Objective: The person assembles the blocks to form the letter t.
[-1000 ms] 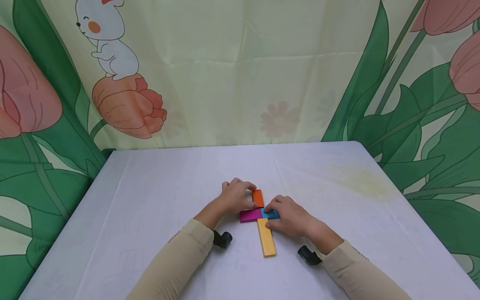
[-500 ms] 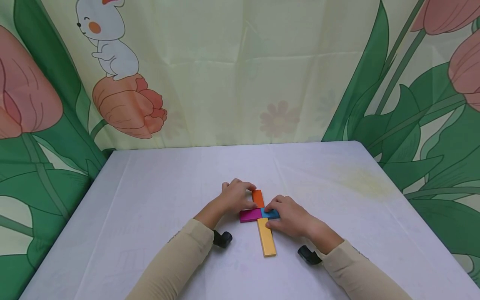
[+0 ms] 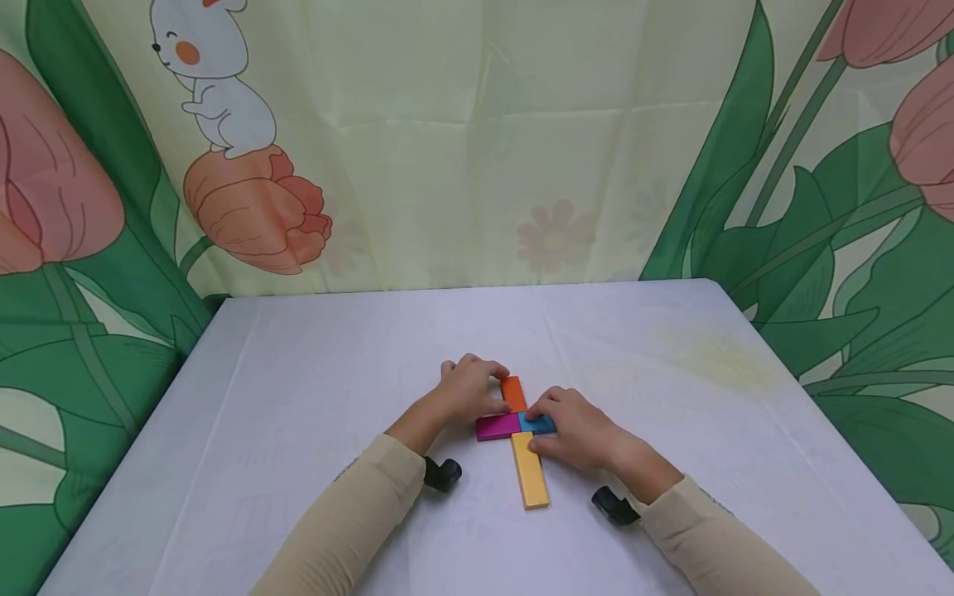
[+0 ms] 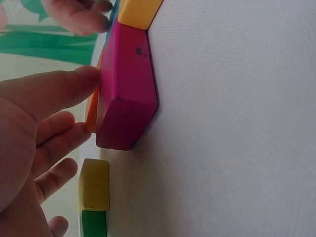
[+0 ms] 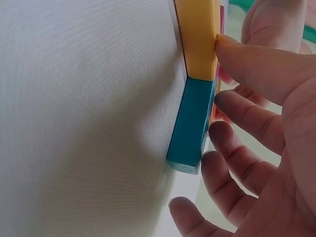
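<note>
In the head view, rectangular blocks meet in a cross: an orange block (image 3: 513, 394) at the far side, a magenta block (image 3: 498, 428) to the left, a blue block (image 3: 538, 424) to the right, and a yellow-orange block (image 3: 530, 472) toward the person. My left hand (image 3: 468, 391) pinches the orange block lengthwise, thumb at its near end and fingers at the far end. My right hand (image 3: 572, 428) lays its thumb (image 5: 232, 49) on the yellow-orange block and its index fingertip on the blue one, the other fingers loosely bent beside it.
The left wrist view shows a dull yellow block (image 4: 95, 185) and a green block (image 4: 94, 223) beyond the magenta one; the left hand hides them from the head camera. White cloth covers the table (image 3: 313, 348). A printed curtain (image 3: 417, 149) hangs behind.
</note>
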The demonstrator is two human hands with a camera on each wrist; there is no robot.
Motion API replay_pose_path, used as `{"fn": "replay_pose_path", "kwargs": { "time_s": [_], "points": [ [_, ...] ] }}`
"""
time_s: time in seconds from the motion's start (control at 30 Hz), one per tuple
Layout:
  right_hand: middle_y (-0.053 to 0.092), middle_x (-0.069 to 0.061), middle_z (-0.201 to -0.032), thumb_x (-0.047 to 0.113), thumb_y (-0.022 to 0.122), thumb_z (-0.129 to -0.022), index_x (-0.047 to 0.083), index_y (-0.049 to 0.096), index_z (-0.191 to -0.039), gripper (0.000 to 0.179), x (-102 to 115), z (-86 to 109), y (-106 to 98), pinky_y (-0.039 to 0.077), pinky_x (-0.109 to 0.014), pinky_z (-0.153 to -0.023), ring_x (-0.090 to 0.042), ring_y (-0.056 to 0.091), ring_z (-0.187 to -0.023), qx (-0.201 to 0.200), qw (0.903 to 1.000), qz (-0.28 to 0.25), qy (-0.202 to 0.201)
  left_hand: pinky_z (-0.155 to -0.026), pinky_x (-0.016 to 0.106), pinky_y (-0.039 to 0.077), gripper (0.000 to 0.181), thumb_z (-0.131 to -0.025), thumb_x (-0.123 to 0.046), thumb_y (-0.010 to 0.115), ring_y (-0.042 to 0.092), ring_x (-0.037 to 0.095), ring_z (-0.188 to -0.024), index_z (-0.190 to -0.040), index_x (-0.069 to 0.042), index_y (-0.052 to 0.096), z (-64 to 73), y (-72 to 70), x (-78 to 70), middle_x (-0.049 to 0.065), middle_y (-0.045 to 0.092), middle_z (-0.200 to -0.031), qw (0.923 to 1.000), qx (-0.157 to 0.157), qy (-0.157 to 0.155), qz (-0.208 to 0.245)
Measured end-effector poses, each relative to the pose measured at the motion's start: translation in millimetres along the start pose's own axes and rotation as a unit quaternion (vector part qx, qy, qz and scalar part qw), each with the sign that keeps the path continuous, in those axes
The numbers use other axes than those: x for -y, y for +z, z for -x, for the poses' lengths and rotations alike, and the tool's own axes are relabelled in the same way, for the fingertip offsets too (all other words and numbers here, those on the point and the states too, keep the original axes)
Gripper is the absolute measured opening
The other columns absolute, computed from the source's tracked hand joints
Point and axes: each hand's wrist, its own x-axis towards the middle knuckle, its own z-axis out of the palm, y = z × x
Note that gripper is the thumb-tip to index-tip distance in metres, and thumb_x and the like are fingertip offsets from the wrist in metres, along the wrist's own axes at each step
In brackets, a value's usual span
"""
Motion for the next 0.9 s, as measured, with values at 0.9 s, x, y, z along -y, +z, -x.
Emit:
{"fn": "replay_pose_path", "kwargs": {
  "time_s": [0.9],
  "points": [
    [0.056, -0.004, -0.123, 0.031, 0.08, -0.085, 0.017, 0.07, -0.115, 0.034, -3.2, -1.1, 0.1, 0.051, -0.04, -0.091, -0.024, 0.051, -0.115, 0.003, 0.9999, -0.007, -0.007, -0.095, 0.047, 0.032, 0.053, -0.086, -0.042, 0.077, 0.044, 0.023, -0.126, -0.134, -0.025, 0.064, -0.4, -0.2, -5.8, -0.004, 0.064, -0.123, 0.9998, 0.006, 0.011, -0.014]
  ]
}}
